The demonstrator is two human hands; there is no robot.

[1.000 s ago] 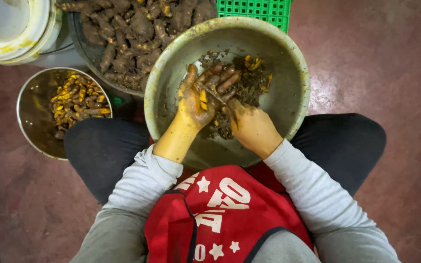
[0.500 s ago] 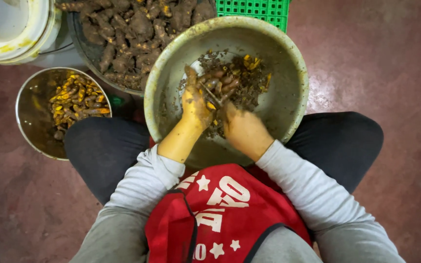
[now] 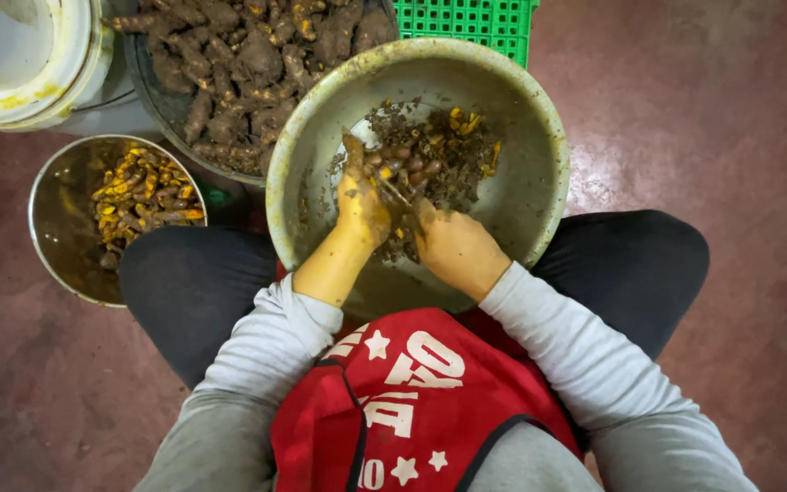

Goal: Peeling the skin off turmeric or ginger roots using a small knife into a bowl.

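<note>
— Where are we at? Our left hand (image 3: 362,205) is gripping a muddy root (image 3: 354,153) over the big metal bowl (image 3: 539,118) in our lap, fingers curled round its lower end.

— And our right hand (image 3: 453,246) sits just beside it, near side of the bowl, fingers closed on something thin. A slim blade or scraper seems to run from it toward the root, but we cannot tell for certain what it is.

— So we judge the step as scraping the skin off that root, with the peelings (image 3: 430,159) heaped in the bowl just beyond our hands.

— Which way does the root lie?

— Its long axis runs near to far, nearly upright in the view, with the free tip pointing away from us toward the far rim and leaning slightly left.

— The next move, as we judge it, calls for turning the root in our left fingers so an unscraped side faces the right hand, with short strokes along its length.

— The small bowl (image 3: 61,237) on our left holds yellow peeled pieces (image 3: 143,191). The far basin (image 3: 152,91) holds the unpeeled roots (image 3: 248,46), beside a white bucket (image 3: 56,68) and a green crate (image 3: 466,23).
</note>
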